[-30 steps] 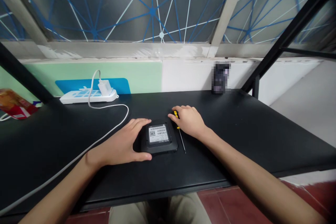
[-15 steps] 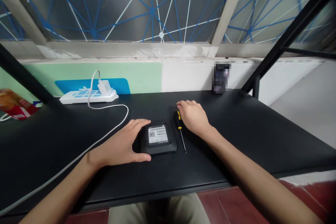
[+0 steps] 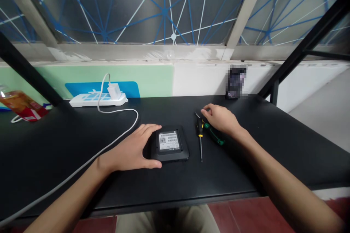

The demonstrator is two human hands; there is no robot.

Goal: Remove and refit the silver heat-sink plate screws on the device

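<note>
A flat black device with a white printed label lies on the black table. My left hand is curved around its left side, thumb at the near edge and fingertips at the far corner. Right of the device lies a black and yellow screwdriver, its shaft pointing toward me. Beside it is a green-handled tool, partly covered by my right hand. My right hand is curled just above the green handle, thumb and index finger close together; whether it grips anything is hidden.
A white power strip with a plugged-in charger sits at the back left. Its white cable runs across the table. A red and orange packet lies far left, and a pixelated dark object stands at the back right.
My right hand has moved right, away from the black and yellow screwdriver, and the green-handled tool now shows. The view has shifted slightly. My left hand remains around the device.
</note>
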